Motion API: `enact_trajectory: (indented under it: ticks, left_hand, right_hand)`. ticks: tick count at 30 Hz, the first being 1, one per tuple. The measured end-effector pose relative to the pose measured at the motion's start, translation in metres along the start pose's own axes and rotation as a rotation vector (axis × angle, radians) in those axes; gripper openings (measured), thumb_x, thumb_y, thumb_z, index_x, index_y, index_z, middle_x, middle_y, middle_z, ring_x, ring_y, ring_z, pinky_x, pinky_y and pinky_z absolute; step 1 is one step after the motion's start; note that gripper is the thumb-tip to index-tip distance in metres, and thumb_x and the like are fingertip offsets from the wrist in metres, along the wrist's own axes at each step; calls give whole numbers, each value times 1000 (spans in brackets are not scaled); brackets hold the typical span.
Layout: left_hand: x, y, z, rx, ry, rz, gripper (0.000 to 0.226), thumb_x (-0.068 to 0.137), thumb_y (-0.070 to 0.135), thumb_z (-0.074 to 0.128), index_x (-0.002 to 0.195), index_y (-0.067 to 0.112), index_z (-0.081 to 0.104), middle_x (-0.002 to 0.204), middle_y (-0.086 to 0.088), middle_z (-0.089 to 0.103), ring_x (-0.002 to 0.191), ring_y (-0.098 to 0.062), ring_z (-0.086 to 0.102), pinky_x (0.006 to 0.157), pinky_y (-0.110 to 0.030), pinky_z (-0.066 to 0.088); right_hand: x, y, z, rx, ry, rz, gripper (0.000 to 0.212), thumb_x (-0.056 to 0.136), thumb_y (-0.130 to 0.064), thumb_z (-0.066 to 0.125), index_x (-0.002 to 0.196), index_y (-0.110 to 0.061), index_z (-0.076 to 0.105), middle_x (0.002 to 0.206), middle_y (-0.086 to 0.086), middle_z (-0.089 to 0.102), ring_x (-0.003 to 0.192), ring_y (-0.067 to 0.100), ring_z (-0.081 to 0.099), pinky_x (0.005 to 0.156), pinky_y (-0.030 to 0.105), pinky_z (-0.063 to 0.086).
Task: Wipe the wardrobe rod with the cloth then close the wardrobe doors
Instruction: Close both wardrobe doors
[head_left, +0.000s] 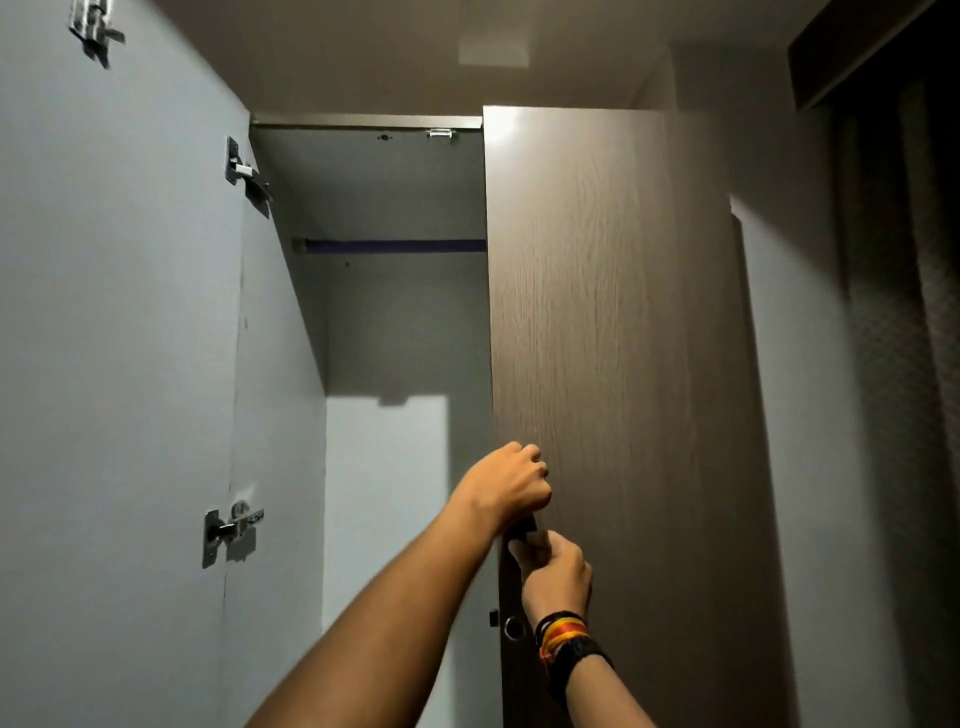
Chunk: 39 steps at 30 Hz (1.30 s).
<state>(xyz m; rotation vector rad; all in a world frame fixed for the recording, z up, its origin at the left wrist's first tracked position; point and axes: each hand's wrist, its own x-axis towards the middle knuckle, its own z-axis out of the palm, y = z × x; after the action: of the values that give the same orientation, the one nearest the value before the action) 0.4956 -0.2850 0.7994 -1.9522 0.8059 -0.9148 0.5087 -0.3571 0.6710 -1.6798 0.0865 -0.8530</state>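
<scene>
Both my hands are up at the edge of the right door (613, 364): my right hand (558, 574), with woven bands (563, 636) at its wrist, has its fingers pinched on a small dark handle (523, 531), and my left hand (511, 486) is curled shut on that edge just above. Two doors: this brown wood-grain one and the pale left door (114, 364), swung wide, with three metal hinges. Deep inside, one slim dark rod (395, 245) runs across, high up.

Left half of wardrobe interior (387, 457) gapes open, clear passage in. Right door (613, 364) blocks other half. Rod (395, 245) spans high across opening. Left door (114, 364) swung wide, hinges (228, 532) jutting.
</scene>
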Motion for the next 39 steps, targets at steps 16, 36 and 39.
enact_trajectory:
  ticks: [16, 36, 39]
  left_hand:
    - [-52, 44, 40, -373, 270, -626, 62, 100, 21, 49, 159, 10, 30, 168, -13, 22, 156, -30, 21, 126, -45, 20]
    - [-294, -12, -78, -247, 473, -1379, 58, 110, 28, 24, 162, 4, 13, 171, -15, 4, 159, -29, 0, 128, -47, 5]
    - [-346, -13, -91, -216, 487, -1504, 59, 110, 29, 22, 162, 3, 12, 171, -14, 1, 159, -27, -2, 129, -44, 0]
  right_hand:
    - [-2, -19, -16, -577, 48, -635, 48, 95, -18, 56, 142, -12, 51, 152, 13, 46, 143, 30, 40, 109, 47, 40]
    - [-138, -247, 40, -412, -95, -1582, 59, 96, -7, 46, 154, -7, 32, 165, 15, 23, 153, 32, 19, 123, 57, 17]
    - [-181, -279, 60, -382, -158, -1708, 58, 95, -8, 44, 153, -9, 34, 164, 15, 27, 152, 32, 22, 121, 56, 21]
